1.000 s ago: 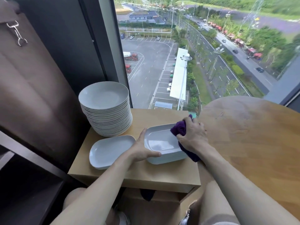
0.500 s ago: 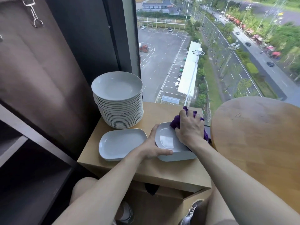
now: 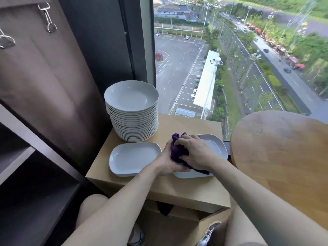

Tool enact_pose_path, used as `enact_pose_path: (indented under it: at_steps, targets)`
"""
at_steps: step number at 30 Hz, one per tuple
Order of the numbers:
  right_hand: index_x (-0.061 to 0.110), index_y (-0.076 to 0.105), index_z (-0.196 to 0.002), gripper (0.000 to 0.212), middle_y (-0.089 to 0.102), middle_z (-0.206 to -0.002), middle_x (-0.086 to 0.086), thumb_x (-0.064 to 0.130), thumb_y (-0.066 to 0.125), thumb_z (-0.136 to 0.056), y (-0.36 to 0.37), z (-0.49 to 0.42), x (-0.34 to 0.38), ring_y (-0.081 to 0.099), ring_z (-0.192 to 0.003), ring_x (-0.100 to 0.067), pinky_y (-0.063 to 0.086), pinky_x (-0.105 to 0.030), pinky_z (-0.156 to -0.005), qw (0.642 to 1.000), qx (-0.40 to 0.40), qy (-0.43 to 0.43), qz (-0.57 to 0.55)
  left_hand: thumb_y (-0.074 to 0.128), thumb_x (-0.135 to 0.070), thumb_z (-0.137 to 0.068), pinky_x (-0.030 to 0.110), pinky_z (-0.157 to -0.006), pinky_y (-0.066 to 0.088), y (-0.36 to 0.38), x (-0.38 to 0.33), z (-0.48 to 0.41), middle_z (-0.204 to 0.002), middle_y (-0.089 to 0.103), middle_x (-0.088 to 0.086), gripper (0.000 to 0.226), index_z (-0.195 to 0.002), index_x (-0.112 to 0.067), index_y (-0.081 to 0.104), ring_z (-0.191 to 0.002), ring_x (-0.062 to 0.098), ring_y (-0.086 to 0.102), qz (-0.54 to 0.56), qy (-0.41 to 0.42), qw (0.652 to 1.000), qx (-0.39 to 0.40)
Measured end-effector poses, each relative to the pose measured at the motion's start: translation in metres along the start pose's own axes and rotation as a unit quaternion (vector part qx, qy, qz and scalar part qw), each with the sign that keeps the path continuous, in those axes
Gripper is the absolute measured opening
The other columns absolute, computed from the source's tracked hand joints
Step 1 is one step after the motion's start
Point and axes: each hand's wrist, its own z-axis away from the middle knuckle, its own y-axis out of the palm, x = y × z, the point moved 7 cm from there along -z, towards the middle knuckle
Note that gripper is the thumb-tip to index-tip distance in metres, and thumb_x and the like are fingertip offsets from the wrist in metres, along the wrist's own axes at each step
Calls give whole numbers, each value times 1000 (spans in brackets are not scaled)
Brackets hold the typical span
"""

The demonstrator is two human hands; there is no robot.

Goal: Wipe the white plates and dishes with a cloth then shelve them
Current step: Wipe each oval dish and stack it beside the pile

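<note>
The right hand (image 3: 193,151) is clutching a bunched purple cloth (image 3: 177,150), pressing it into the dish (image 3: 216,148) lying directly beneath. The left hand (image 3: 167,164) is gripping the dish's left rim. White, oblong and round-cornered, the dish is sitting on the counter (image 3: 177,125).

Window (image 3: 230,59): tall glass, dark frame; car park, road and trees far below.
Light: even daylight.
Curtain (image 3: 44,86): brown, left; metal clips (image 3: 48,18) near top.
Shelf unit (image 3: 26,166): dark, lower left.
Desk (image 3: 186,190): pale wood, against the glass.
Round table (image 3: 284,153): wooden, right, just beside the desk.
</note>
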Motion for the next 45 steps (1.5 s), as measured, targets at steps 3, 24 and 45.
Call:
enact_pose_path:
  at_steps: [3, 24, 45]
  targets:
    - [35, 59, -128, 42, 53, -124, 11, 25, 68, -88, 0, 10, -2, 40, -114, -21, 34, -37, -87, 998, 36, -24, 43, 96, -20, -70, 19, -94, 55, -3, 5, 0, -125, 65, -14, 122, -157, -46, 13, -109, -2, 68, -19, -24, 1000, 0]
    - [29, 54, -128, 38, 51, -127, -5, 26, 58, -90, -42, 8, -90, 45, -113, -34, 40, -46, -91, 976, -53, 149, 147, 93, -26, -77, 9, -90, 47, -3, 14, -5, -135, 54, -14, 130, -155, -57, -5, -126, 11, 58, -21, -68, 997, 15]
    - [39, 64, -120, 41, 53, -119, 9, 16, 61, -86, -6, 8, 13, 40, -114, -24, 27, -38, -80, 995, 57, -28, 76, 94, -18, -74, 16, -97, 52, 6, 4, -7, -146, 51, -13, 124, -154, -40, 3, -136, 11, 52, -29, -11, 999, 22]
